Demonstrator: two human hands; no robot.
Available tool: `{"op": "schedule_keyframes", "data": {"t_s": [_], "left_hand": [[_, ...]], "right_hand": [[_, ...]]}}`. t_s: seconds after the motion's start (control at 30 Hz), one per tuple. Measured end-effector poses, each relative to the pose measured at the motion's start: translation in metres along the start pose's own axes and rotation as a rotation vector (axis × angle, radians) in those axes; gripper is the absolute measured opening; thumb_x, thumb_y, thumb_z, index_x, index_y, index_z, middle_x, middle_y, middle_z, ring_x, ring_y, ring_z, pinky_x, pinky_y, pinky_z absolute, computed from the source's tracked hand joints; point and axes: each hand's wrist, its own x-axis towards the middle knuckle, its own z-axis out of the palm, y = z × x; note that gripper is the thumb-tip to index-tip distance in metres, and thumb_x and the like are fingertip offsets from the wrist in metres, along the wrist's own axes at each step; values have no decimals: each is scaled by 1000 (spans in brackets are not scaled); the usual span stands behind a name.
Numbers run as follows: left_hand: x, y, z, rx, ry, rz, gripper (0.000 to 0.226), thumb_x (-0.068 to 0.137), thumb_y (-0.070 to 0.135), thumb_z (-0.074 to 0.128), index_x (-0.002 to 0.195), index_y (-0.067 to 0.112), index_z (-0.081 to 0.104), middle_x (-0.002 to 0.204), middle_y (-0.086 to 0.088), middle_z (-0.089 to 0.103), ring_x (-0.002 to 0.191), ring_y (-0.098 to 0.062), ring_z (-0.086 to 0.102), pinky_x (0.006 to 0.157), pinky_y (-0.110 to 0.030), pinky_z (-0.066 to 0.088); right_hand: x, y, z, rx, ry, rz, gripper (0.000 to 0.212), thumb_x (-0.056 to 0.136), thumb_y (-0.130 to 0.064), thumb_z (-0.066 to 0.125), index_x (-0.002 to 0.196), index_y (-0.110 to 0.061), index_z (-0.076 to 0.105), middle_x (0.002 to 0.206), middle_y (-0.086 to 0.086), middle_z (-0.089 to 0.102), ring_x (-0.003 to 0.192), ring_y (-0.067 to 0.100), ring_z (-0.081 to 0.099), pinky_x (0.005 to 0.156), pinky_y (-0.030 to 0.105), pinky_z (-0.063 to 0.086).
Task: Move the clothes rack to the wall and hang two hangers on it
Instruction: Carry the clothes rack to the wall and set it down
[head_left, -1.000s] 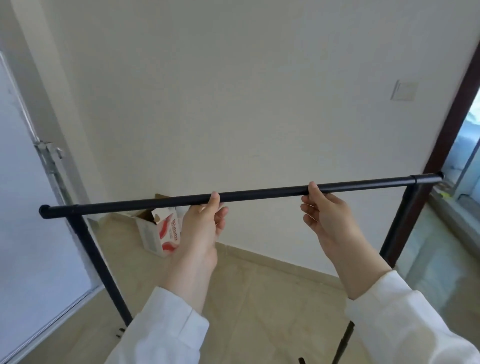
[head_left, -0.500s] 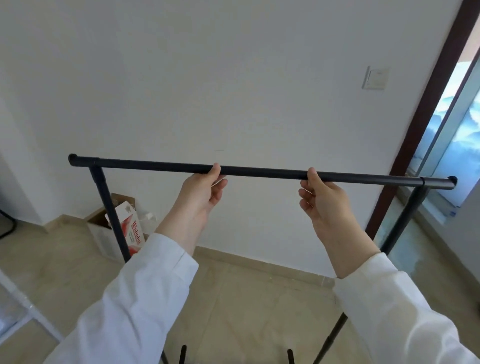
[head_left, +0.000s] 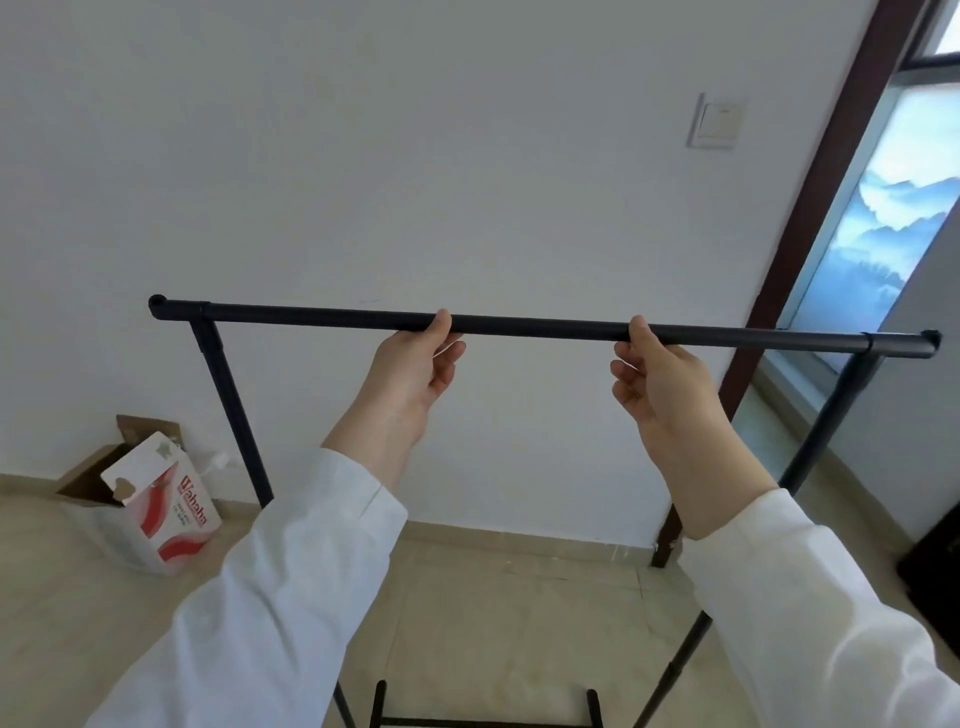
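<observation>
The black clothes rack (head_left: 540, 329) stands in front of me, its top bar running level across the view a short way from the white wall (head_left: 415, 156). My left hand (head_left: 413, 366) grips the bar left of its middle. My right hand (head_left: 657, 379) grips it right of the middle. The rack's left post (head_left: 228, 400) and right post (head_left: 826, 415) slant down to the tiled floor; its base bars show at the bottom edge. No hangers are in view.
An open cardboard box with a red and white carton (head_left: 156, 512) sits on the floor by the wall at the left. A light switch (head_left: 716, 120) is on the wall. A dark brown door frame (head_left: 810, 208) and a glass panel stand at the right.
The view has swung right and the rack now faces the wall squarely, with its bar level. Both hands keep the same grip on the bar.
</observation>
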Motion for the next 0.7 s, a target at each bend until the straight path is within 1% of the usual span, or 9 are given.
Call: {"op": "schedule_keyframes", "data": {"t_s": [0.13,0.3,0.4,0.57,0.7], "left_hand": [[47,4,10,-6,-59,-20,11,88,26,55,84,17,57,80,5,63,74,-6,60,61,-16,45],[104,3,21,-5,-134,-58,13,89,29,54,91,16,57,81,5,63,75,-5,60,60,-17,45],[128,-1,28,-18,-145,-76,12,89,29,53,87,18,57,82,4,61,75,-6,60,60,-17,45],[167,-8,43,-12,-171,-86,20,89,28,53,102,14,57,83,4,61,75,-6,60,61,-17,46],[198,-8,57,-13,-179,-68,21,89,28,52,103,13,58,83,4,61,74,-7,59,64,-18,46]], "right_hand": [[30,-3,17,-8,86,-34,17,85,-33,55,76,-20,57,71,-7,60,66,7,56,64,22,46],[65,1,32,-27,178,-57,16,85,-33,56,74,-20,57,70,-6,62,66,7,57,65,22,48],[80,4,36,-41,200,-47,16,85,-33,56,74,-21,58,71,-6,63,67,8,57,65,22,48],[117,10,41,-34,233,-44,15,85,-32,55,74,-22,57,71,-6,63,69,8,58,65,22,48],[149,11,47,-36,233,-65,15,86,-33,54,74,-24,57,71,-7,63,69,8,59,62,21,46]]}}
